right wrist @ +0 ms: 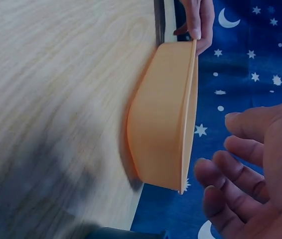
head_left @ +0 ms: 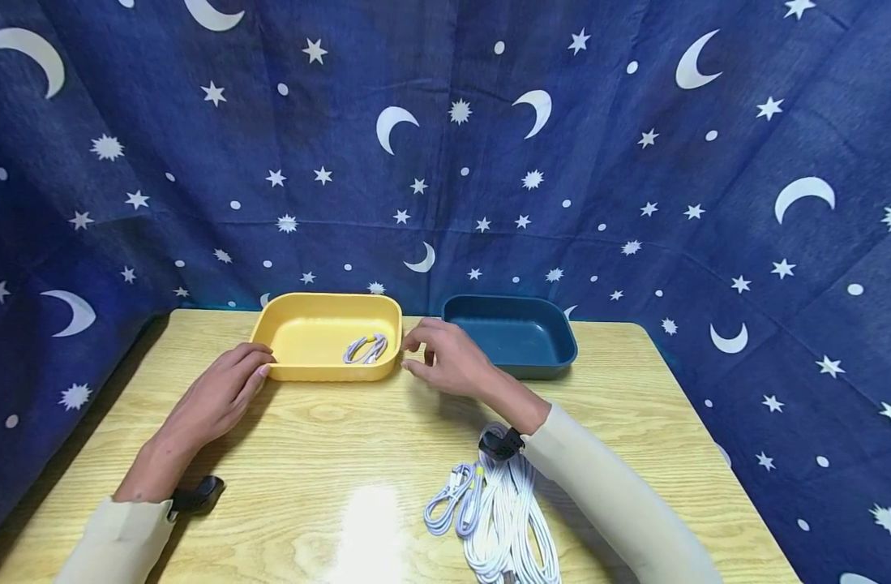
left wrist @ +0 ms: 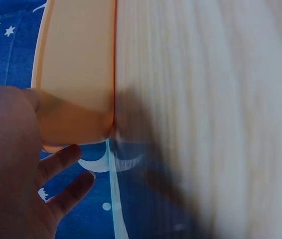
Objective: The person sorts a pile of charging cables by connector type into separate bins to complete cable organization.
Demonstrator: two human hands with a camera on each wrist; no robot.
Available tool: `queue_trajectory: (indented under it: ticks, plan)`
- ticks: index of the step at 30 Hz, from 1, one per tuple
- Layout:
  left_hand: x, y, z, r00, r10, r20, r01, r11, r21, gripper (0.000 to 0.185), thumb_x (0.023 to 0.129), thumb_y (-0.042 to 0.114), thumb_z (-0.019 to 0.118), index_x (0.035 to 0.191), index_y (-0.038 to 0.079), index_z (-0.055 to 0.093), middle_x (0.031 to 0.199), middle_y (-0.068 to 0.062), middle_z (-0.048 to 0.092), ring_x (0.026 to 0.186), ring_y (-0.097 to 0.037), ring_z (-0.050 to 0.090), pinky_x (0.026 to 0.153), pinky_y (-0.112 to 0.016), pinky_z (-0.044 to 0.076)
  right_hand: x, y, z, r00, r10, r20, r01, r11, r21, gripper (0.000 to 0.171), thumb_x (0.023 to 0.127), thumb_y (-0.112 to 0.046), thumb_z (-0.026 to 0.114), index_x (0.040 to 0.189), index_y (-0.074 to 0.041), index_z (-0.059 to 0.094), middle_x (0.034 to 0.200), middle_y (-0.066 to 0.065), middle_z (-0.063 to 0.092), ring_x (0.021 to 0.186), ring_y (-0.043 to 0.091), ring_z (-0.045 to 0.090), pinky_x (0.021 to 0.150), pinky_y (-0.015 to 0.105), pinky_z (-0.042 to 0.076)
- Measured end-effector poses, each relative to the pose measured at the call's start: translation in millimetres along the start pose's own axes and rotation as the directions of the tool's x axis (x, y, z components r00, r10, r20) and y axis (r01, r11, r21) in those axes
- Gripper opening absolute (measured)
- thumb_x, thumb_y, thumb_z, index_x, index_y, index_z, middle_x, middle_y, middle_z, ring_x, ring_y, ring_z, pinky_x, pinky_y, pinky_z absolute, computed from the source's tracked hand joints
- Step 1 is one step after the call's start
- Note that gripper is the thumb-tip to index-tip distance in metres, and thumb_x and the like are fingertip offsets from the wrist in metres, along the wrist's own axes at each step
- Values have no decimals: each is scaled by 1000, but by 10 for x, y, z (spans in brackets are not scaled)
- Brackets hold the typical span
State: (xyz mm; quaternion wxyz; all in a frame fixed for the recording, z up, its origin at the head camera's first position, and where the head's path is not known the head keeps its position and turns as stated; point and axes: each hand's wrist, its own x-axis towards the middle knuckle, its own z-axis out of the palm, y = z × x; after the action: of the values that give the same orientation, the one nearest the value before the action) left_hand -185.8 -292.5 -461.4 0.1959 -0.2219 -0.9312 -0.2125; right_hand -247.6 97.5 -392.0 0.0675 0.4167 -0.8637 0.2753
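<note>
A yellow tray [head_left: 328,299] stands at the back of the wooden table [head_left: 321,454], with a small coiled white cable [head_left: 365,349] lying inside it. My left hand [head_left: 250,371] rests on the table, its relaxed fingers touching the tray's front left corner; the left wrist view shows that hand [left wrist: 11,164] against the tray's wall [left wrist: 76,74]. My right hand [head_left: 425,354] hovers just right of the tray with loosely curled fingers [right wrist: 230,167], holding nothing and a little apart from the tray's wall [right wrist: 158,129].
A dark blue tray [head_left: 540,367] sits to the right of the yellow one, nothing visible inside. A bundle of white cables [head_left: 499,507] lies near the table's front, under my right forearm. Star-and-moon blue cloth hangs behind and beside the table.
</note>
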Motion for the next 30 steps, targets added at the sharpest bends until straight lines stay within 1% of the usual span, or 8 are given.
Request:
queue_trajectory:
  ticks: [5, 9, 12, 16, 23, 30]
  plan:
    - [3, -8, 2, 1000, 6, -4, -6, 1000, -6, 12, 108, 7, 61, 115, 6, 70, 125, -12, 65, 116, -34, 62, 102, -54, 45, -118, -36, -39, 1000, -25, 10, 25, 1000, 2, 16, 93, -14, 79, 107, -8, 76, 101, 8, 72, 77, 19, 69, 75, 27, 52]
    - [4, -23, 4, 1000, 20, -18, -20, 1000, -9, 12, 107, 6, 61, 115, 5, 69, 124, -12, 65, 115, -33, 62, 101, -53, 45, -227, -75, -64, 999, -27, 19, 27, 1000, 7, 17, 93, -16, 80, 109, -10, 77, 103, 3, 72, 78, 17, 69, 75, 27, 53]
    - [4, -28, 1, 999, 24, -22, -24, 1000, -11, 11, 107, 6, 60, 115, 5, 69, 124, -11, 65, 114, -33, 62, 101, -52, 45, -303, -101, -72, 999, -32, 31, 31, 999, 23, 17, 94, -16, 80, 110, -11, 76, 104, 2, 71, 79, 16, 69, 74, 26, 53]
    - [1, -31, 0, 999, 27, -23, -27, 1000, -9, 11, 107, 6, 61, 114, 6, 69, 123, -11, 65, 114, -32, 62, 101, -51, 45, -385, -140, -88, 998, -49, 42, 46, 997, 59, 17, 94, -15, 80, 111, -11, 76, 106, 4, 72, 81, 16, 68, 73, 25, 54]
    - [-3, -22, -6, 999, 24, -21, -24, 1000, -15, 11, 107, 5, 62, 115, 6, 69, 124, -11, 65, 115, -32, 62, 101, -52, 45, -528, -229, -147, 996, -58, 75, 50, 994, 98, 18, 95, -15, 78, 113, -12, 76, 105, -2, 71, 83, 13, 68, 70, 35, 58]
    - [-2, -17, -1, 999, 30, -23, -30, 999, -15, 11, 107, 5, 61, 115, 6, 69, 123, -10, 65, 114, -31, 62, 100, -51, 45, -739, -243, -172, 991, -51, 125, 35, 991, 130, 17, 97, -15, 77, 115, -16, 76, 107, -5, 70, 86, 11, 68, 69, 31, 56]
